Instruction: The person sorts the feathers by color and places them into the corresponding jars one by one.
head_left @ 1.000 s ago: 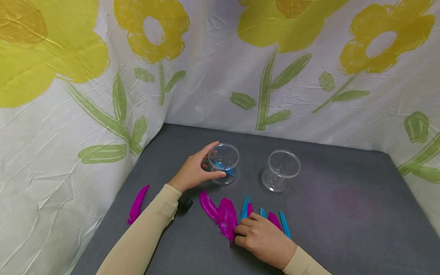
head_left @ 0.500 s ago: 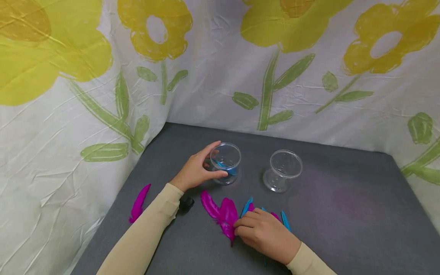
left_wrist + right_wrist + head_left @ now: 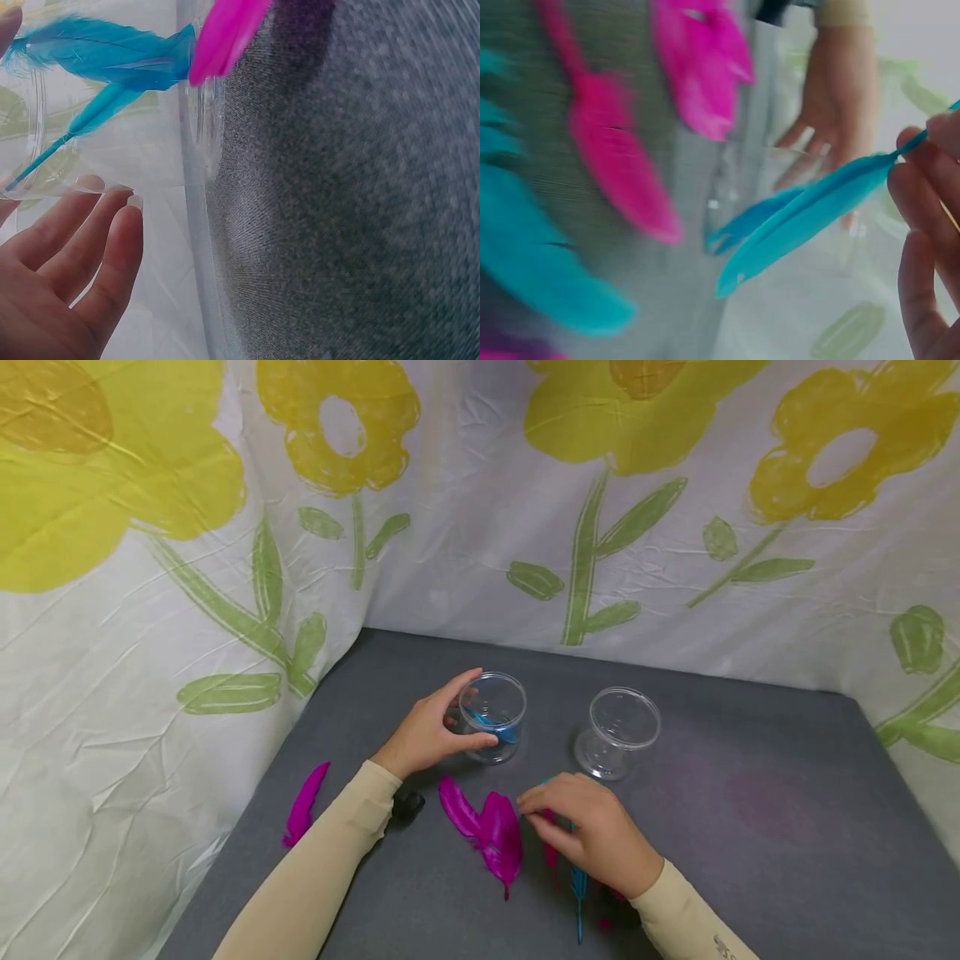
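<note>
My left hand [image 3: 431, 731] holds a clear plastic cup [image 3: 492, 753], thumb on the near side and fingers around the far side. Blue feathers [image 3: 105, 56] lie inside that cup. Between thumb and fingertips, my right hand [image 3: 600, 831] pinches a blue feather [image 3: 817, 214] by its quill, raised off the table; in the head view the hand mostly hides it. Beneath and beside this hand lie a blue feather [image 3: 579, 889] and a pink feather [image 3: 551, 852], partly covered. Magenta feathers [image 3: 498, 835] lie just left of it.
A second clear cup [image 3: 622, 735] on a narrower base stands to the right of the first. A lone magenta feather [image 3: 306, 806] lies left of the left forearm, and a small black object [image 3: 407, 807] sits beside that sleeve. Flowered cloth [image 3: 450, 527] hangs behind the grey table [image 3: 750, 877].
My right hand has risen from the row of feathers with a blue feather in its pinch, uncovering quills below. The left hand keeps its place on the cup.
</note>
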{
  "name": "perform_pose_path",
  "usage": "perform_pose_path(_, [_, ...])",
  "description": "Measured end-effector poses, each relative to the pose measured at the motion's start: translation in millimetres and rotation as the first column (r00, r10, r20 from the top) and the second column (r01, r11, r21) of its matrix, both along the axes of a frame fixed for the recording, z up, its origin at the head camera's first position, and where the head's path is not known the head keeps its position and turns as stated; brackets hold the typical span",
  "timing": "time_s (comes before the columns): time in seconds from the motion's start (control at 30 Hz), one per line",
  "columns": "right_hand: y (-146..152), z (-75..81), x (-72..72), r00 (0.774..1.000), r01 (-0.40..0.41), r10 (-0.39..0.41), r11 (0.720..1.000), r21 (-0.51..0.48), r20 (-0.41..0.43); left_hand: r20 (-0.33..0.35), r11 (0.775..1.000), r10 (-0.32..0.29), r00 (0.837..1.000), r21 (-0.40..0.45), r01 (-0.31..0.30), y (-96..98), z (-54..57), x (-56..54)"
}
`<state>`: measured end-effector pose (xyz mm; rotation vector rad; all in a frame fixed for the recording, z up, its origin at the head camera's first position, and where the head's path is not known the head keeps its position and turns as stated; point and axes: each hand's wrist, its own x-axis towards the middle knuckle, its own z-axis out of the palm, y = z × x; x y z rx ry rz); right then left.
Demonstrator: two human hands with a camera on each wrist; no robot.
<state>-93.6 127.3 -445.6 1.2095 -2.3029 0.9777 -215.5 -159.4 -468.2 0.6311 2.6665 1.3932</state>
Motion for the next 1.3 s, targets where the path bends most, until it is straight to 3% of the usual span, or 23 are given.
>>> perform_pose_path(0.27, [-3.6,27.0,-20.6,0.997,0.067,-0.061,0.989,-0.134,0.046,-0.015,1.0,0.006,1.0,-0.013,-0.007,-2.0,1.9,1.0])
perform_pose_path(0.63, [-11.5,54.5,-33.6,0.994,0.109,-0.111,0.98,-0.166,-0.003,-0.019,1.0,-0.016,1.0,-0.007,0.016,1.1,3.6,-0.4])
perform_pose_path(0.83, [-22.1,63.3,-39.8,0.995,0.096,-0.097,0.977,-0.192,0.003,-0.001,0.999,-0.045,0.999,0.001,0.045,1.8,3.0,1.0])
perform_pose_path(1.3, [-40.7,72.6,-57.2,0.992,0.121,-0.112,0.961,-0.247,0.049,-0.009,0.999,-0.041,0.999,-0.008,0.041,1.2,2.3,3.2])
